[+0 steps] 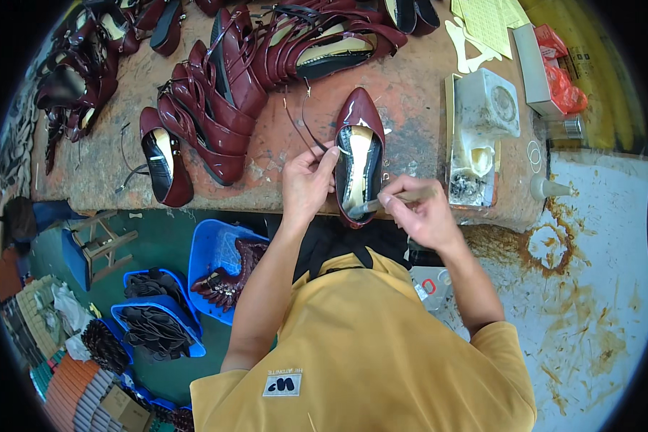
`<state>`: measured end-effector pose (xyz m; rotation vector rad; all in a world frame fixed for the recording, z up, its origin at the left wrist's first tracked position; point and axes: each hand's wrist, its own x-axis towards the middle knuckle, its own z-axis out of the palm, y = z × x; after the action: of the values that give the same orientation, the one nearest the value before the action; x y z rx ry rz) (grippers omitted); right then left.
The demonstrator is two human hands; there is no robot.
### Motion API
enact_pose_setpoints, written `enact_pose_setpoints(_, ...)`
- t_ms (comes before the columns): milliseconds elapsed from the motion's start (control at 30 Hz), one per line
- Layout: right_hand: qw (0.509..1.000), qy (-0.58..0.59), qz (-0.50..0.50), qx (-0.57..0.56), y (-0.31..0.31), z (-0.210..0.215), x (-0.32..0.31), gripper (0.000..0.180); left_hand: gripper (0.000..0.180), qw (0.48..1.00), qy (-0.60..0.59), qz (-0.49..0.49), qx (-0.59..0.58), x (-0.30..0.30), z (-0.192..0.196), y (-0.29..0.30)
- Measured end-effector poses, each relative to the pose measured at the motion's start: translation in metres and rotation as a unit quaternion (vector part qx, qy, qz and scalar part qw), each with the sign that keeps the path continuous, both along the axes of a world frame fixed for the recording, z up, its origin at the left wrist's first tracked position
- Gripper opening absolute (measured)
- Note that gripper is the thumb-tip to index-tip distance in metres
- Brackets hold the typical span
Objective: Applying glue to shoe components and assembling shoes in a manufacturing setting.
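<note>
A glossy dark red flat shoe [360, 109] lies on the workbench in front of me, its pointed toe facing away and its pale inside showing. My left hand [307, 181] is closed at the shoe's left edge, thumb and forefinger pinched where a thin dark strap [307, 127] runs off. Closed round the handle of a brush [363, 209], my right hand [426, 219] is at the heel end. The bristles rest inside the shoe's heel, on the pale lining. Fingers hide part of the brush handle.
Several matching red shoes [227, 108] are piled left and behind on the worn bench [266, 176]. At right stand a stained white block-like container [498, 104], a tray [450, 165] with a small cup, and a box [536, 79]. Blue baskets [203, 248] sit below left.
</note>
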<state>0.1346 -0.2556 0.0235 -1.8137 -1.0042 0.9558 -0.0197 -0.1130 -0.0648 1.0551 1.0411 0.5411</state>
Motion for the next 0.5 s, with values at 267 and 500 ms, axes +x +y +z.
enact_pose_setpoints(267,0.946,-0.244,0.191,0.093,0.035,0.012,0.020,0.019,0.027,1.000,-0.002,-0.019,0.013,0.005,-0.002,-0.002)
enact_pose_setpoints(500,0.903,-0.366,0.009,0.224,0.010,-0.021,-0.024,0.008,0.023,0.993,-0.024,-0.024,0.111,0.006,-0.022,-0.001)
